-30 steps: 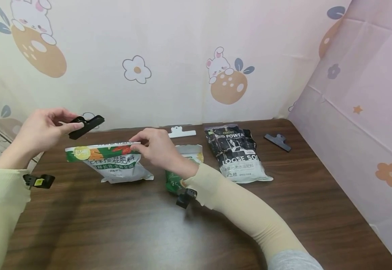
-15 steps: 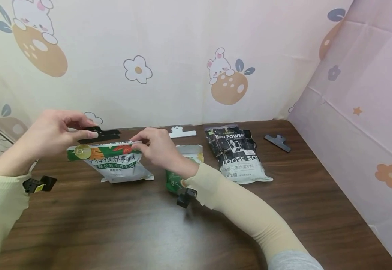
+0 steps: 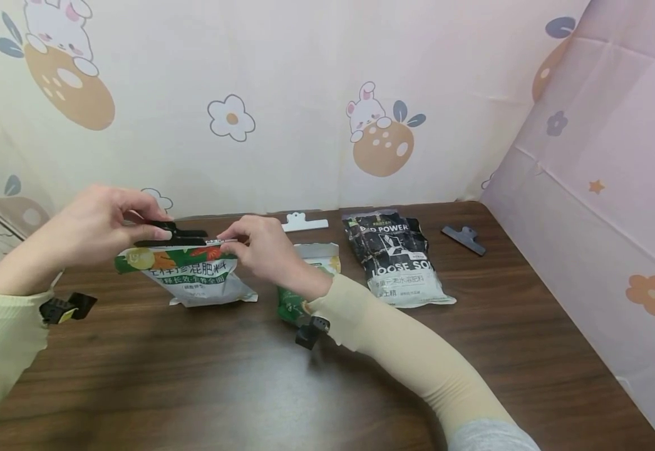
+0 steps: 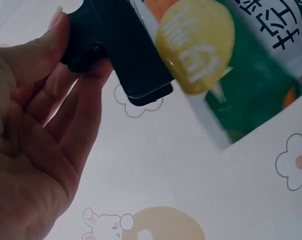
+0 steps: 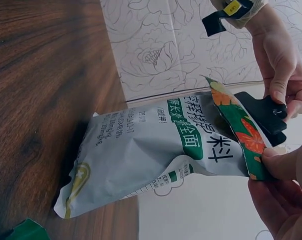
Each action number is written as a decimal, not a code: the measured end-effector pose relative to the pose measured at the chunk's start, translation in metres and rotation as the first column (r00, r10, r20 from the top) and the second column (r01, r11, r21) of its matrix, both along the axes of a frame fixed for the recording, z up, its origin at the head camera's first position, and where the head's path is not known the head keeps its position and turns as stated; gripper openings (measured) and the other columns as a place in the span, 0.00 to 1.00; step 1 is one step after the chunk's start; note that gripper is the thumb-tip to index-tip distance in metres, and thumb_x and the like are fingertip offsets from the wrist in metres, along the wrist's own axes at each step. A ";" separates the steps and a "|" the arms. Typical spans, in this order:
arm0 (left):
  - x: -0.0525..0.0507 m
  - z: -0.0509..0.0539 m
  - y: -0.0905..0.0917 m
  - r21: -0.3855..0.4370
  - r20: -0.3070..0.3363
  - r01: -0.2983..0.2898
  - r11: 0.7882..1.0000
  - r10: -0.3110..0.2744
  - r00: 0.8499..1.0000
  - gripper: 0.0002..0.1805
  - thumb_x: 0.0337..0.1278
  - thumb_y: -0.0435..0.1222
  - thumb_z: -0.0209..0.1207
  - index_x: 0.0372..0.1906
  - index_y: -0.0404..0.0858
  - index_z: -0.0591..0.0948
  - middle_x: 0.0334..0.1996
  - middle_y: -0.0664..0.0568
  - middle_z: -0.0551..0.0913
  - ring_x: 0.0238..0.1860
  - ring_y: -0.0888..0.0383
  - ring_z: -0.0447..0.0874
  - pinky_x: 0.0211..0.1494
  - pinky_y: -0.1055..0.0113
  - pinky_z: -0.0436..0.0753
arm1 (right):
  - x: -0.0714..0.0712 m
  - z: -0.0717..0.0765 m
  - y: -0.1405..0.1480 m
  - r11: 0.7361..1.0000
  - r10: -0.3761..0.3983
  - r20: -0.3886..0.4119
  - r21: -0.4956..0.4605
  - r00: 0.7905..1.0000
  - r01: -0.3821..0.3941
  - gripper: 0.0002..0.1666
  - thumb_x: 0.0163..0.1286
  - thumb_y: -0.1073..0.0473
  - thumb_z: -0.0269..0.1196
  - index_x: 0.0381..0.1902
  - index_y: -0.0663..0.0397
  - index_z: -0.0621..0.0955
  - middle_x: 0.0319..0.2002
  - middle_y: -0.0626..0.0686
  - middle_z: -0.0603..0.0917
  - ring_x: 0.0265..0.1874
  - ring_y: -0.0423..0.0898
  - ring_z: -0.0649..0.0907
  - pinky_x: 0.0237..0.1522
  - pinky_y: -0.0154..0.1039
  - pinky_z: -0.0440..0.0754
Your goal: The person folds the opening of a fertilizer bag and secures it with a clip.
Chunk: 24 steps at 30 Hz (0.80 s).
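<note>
In the head view, my left hand (image 3: pixel 99 225) pinches a black bag clip (image 3: pixel 176 240) by its handles. The clip's two bars stand a little apart along the top edge of a white and green fertilizer bag (image 3: pixel 200 282); I cannot tell how far the fold sits between them. My right hand (image 3: pixel 268 250) pinches the right end of the bag's folded green top between thumb and fingers. Seen from the right wrist, the bag (image 5: pixel 135 145) has its bottom on the table and the clip (image 5: pixel 263 117) lies close behind the fold. The left wrist view shows the clip (image 4: pixel 128 50) overlapping the fold.
A green and white bag (image 3: pixel 289 307) lies partly hidden behind my right forearm. To its right is a black and white soil bag (image 3: pixel 392 257). A white clip (image 3: pixel 306 223) lies at the back edge, and a dark grey clip (image 3: pixel 465 240) at the right on the wooden table (image 3: pixel 220 388).
My left hand has moved right with the black clip, bringing it down from above the bag's left end onto the folded edge. My right hand has kept its hold on the bag.
</note>
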<state>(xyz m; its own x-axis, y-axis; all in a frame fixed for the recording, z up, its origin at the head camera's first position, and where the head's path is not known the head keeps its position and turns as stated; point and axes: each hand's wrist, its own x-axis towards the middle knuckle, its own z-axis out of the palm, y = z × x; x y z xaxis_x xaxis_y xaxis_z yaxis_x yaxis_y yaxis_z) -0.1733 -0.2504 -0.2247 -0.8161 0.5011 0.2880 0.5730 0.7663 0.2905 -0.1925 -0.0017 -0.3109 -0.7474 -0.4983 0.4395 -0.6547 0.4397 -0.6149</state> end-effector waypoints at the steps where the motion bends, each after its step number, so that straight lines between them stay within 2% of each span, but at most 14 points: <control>1: 0.000 0.000 0.000 -0.002 0.003 0.002 1.000 -0.002 1.000 0.13 0.47 0.29 0.75 0.31 0.52 0.86 0.33 0.59 0.88 0.29 0.64 0.85 0.31 0.76 0.77 | 0.000 0.000 0.000 1.000 0.003 -0.001 -0.003 1.000 -0.003 0.08 0.64 0.60 0.71 0.41 0.56 0.89 0.33 0.47 0.85 0.30 0.35 0.80 0.32 0.24 0.76; 5: 0.001 0.000 0.001 -0.003 0.013 -0.002 1.000 0.002 1.000 0.13 0.48 0.29 0.75 0.31 0.52 0.87 0.33 0.59 0.88 0.28 0.63 0.85 0.31 0.75 0.77 | 0.000 0.000 0.000 1.000 0.010 -0.021 -0.010 1.000 -0.010 0.08 0.64 0.61 0.71 0.41 0.57 0.89 0.33 0.48 0.85 0.30 0.36 0.80 0.32 0.24 0.76; 15: 0.004 0.001 0.004 -0.018 0.021 -0.053 0.998 0.054 0.998 0.10 0.52 0.32 0.73 0.30 0.52 0.86 0.34 0.58 0.89 0.27 0.65 0.82 0.26 0.69 0.71 | -0.001 0.000 0.000 1.000 -0.002 -0.067 0.012 0.998 0.003 0.06 0.65 0.61 0.70 0.39 0.57 0.89 0.33 0.48 0.85 0.29 0.38 0.79 0.31 0.25 0.74; 24: 0.002 -0.009 0.007 -0.014 0.061 -0.033 0.999 0.033 0.998 0.09 0.51 0.29 0.72 0.30 0.48 0.86 0.34 0.55 0.89 0.26 0.64 0.81 0.25 0.68 0.72 | -0.002 -0.001 0.000 1.000 0.005 -0.071 0.010 0.997 -0.004 0.05 0.66 0.62 0.70 0.39 0.56 0.89 0.32 0.48 0.85 0.28 0.38 0.78 0.30 0.25 0.74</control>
<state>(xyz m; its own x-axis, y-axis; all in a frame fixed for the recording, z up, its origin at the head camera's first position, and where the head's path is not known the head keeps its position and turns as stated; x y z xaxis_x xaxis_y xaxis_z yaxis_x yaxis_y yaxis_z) -0.1713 -0.2436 -0.2335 -0.8481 0.4769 0.2308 0.5288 0.7884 0.3142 -0.1946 -0.0021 -0.3118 -0.7125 -0.5059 0.4862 -0.6982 0.4427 -0.5626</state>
